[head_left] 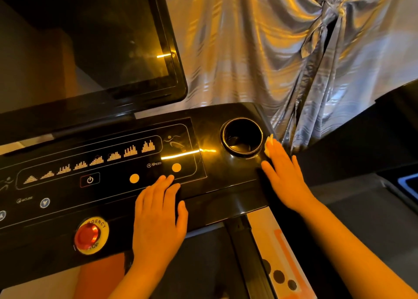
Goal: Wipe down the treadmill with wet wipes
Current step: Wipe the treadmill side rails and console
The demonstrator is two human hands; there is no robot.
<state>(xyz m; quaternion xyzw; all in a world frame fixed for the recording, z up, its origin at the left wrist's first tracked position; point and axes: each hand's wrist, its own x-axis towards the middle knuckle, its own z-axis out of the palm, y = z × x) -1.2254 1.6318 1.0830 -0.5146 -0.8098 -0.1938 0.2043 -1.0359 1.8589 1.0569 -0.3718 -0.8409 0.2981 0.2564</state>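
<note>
The glossy black treadmill console (217,169) fills the middle of the view, with lit program icons and orange buttons. My left hand (159,217) rests flat on the console's lower edge, fingers straight and reaching the button panel. My right hand (286,176) lies flat on the console's right end beside the round cup holder (242,138). It presses a pale wet wipe (269,143) against the surface; only a small bunch of the wipe shows past my fingertips, the rest is hidden under the hand.
A dark screen (95,40) stands above the console. A red emergency stop button (89,236) sits at the lower left. Shiny grey curtains (282,56) hang behind. The treadmill's side rail (248,260) runs down below the console.
</note>
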